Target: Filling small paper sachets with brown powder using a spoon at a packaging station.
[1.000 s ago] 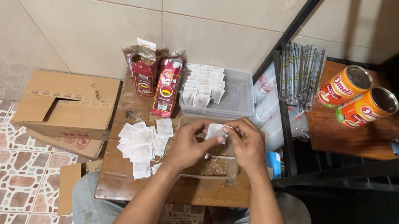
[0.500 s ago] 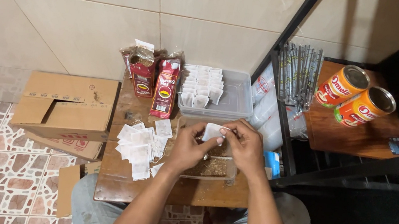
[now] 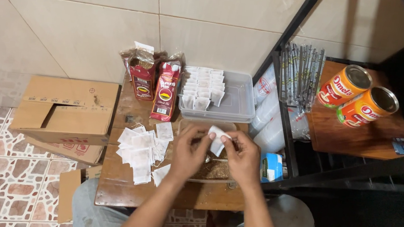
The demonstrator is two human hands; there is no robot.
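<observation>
White paper sachet point(image 3: 217, 140) pinched between left hand point(image 3: 188, 152) and right hand point(image 3: 244, 158) — held over the tray of loose tea point(image 3: 212, 170). Filling step, apparently; next calls for a steady mouth — empties point(image 3: 141, 148) lie left.

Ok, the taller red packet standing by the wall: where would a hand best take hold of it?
Grip the red packet across its narrow sides, around mid-height, coming from the front edge of the wooden table. It stands upright with its flat face forward; the second packet crowds its left and the clear plastic tray its right, so the front is probably the freest approach.
</observation>
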